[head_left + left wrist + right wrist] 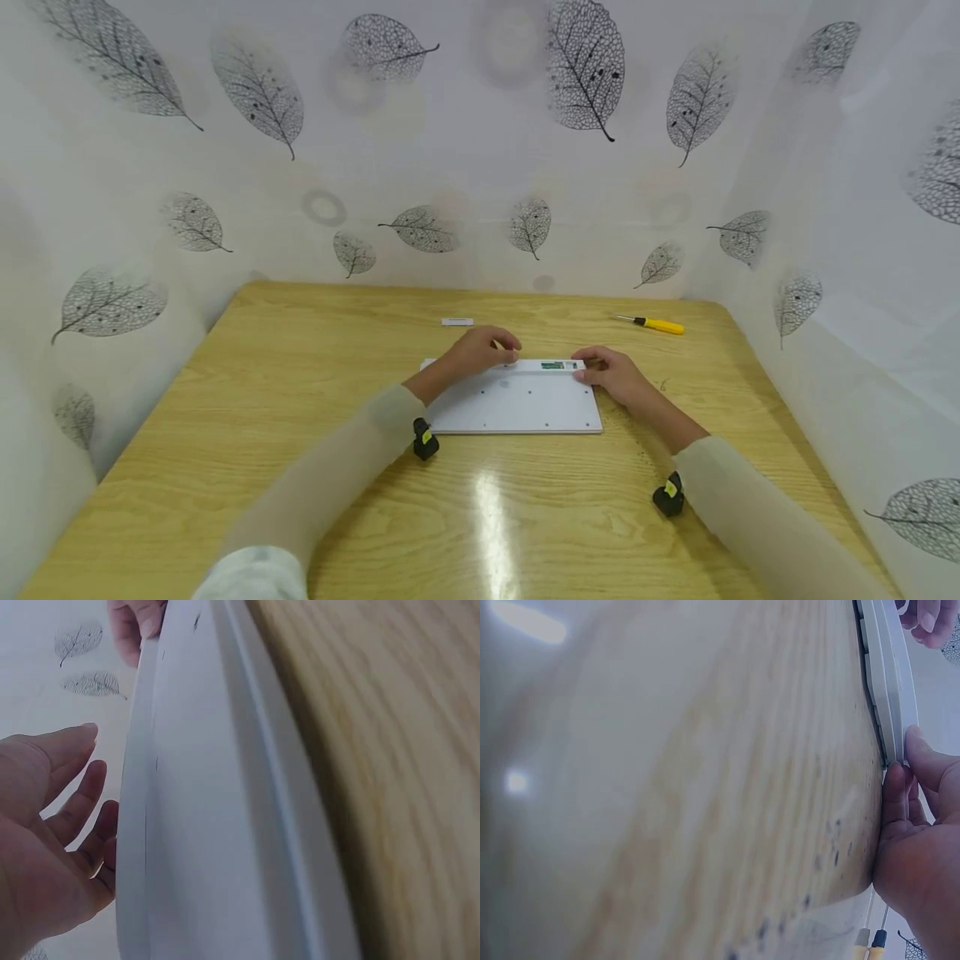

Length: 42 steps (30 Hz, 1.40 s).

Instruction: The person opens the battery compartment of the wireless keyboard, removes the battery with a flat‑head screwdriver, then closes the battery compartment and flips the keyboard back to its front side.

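Note:
A white keyboard (pixel 517 410) lies face down on the table, its flat back dotted with small screw holes. Along its far edge runs a raised strip with a green-and-white label (pixel 556 365). My left hand (pixel 478 350) hovers at that far edge; in the left wrist view its thumb and loosely bent fingers stand apart, holding nothing. At the far right corner, my right hand (pixel 617 377) grips the keyboard, thumb on the upper side and fingers beneath, as the right wrist view shows. The key edges (pixel 868 667) face the tabletop there.
Behind the keyboard lies a small white strip-shaped piece (pixel 457 322). A screwdriver with a yellow handle (pixel 663 326) rests at the back right. Small dark specks mark the wooden table (pixel 360 517) near the right hand. A leaf-patterned curtain (pixel 465 167) encloses the back and sides.

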Tool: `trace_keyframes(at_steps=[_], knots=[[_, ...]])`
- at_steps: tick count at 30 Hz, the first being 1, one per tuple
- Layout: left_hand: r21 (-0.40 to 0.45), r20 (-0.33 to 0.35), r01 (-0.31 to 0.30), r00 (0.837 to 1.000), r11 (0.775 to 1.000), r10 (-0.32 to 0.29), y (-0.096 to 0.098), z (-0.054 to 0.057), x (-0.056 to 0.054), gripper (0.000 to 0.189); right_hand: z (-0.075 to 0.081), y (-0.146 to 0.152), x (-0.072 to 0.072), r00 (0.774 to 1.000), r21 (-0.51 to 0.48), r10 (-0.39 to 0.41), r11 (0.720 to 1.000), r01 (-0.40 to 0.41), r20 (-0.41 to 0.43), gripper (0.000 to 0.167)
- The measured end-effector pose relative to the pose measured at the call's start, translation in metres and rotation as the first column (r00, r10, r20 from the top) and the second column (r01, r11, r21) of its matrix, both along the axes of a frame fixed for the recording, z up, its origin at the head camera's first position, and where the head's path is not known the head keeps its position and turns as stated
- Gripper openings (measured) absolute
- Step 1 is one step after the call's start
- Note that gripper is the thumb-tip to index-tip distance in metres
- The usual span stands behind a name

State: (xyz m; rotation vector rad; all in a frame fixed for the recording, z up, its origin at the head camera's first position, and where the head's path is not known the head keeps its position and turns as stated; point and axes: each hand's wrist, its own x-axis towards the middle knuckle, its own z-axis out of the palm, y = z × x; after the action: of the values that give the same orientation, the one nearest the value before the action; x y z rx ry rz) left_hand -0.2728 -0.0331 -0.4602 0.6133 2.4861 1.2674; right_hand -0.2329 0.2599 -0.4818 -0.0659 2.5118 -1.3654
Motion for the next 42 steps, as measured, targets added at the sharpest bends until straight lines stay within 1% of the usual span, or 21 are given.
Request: trace_keyframes(at_steps=[4,8,12,15,18,21,25,28,34,38,42], knots=[[-0.002,0.014,0.017,1.000,1.000,-0.017,0.011,-0.002,0.006,0.024,0.001,0.000,0.001,1.000,-0.003,0.005,1.000,-0.005,-0.005,0.043],[-0.030,-0.003,0.030,1.000,0.999,-0.030,0.019,-0.004,0.009,0.027,0.001,0.000,0.001,1.000,-0.007,0.004,1.000,-0.004,-0.001,0.044],[-0.068,-0.031,0.023,0.999,0.997,-0.025,0.026,-0.008,0.008,0.030,0.002,0.000,0.001,1.000,-0.010,0.004,1.000,-0.004,-0.003,0.043],[-0.094,-0.031,0.012,0.999,0.995,-0.015,0.030,-0.009,0.007,0.033,0.002,0.000,0.002,1.000,-0.015,0.004,1.000,-0.004,-0.001,0.042],[-0.123,-0.024,0.010,1.000,0.992,-0.013,0.033,-0.009,0.006,0.034,0.002,0.000,0.001,1.000,-0.009,0.002,1.000,-0.002,0.001,0.043],[-0.161,-0.035,0.016,0.999,0.987,-0.022,0.036,-0.008,0.006,0.034,0.001,0.000,0.001,1.000,-0.002,0.002,1.000,-0.002,0.001,0.044],[-0.216,-0.069,0.020,0.997,0.976,-0.036,0.038,-0.009,0.005,0.032,0.001,0.000,0.000,1.000,-0.003,-0.001,1.000,0.001,0.004,0.044],[-0.241,-0.092,0.023,0.995,0.970,-0.046,0.038,-0.010,0.005,0.032,0.002,0.000,0.001,1.000,-0.003,-0.002,1.000,0.002,0.004,0.043],[-0.255,-0.105,0.026,0.993,0.967,-0.055,0.038,-0.010,0.005,0.032,0.001,-0.001,0.001,1.000,-0.003,0.000,1.000,0.000,0.003,0.044],[-0.241,-0.099,0.027,0.994,0.970,-0.052,0.037,-0.010,0.005,0.032,0.002,-0.002,0.001,1.000,0.006,-0.011,1.000,0.011,0.021,0.044],[-0.228,-0.092,0.025,0.995,0.973,-0.047,0.037,-0.011,0.005,0.031,0.004,-0.001,0.000,1.000,0.009,-0.002,1.000,0.001,0.029,0.044]])
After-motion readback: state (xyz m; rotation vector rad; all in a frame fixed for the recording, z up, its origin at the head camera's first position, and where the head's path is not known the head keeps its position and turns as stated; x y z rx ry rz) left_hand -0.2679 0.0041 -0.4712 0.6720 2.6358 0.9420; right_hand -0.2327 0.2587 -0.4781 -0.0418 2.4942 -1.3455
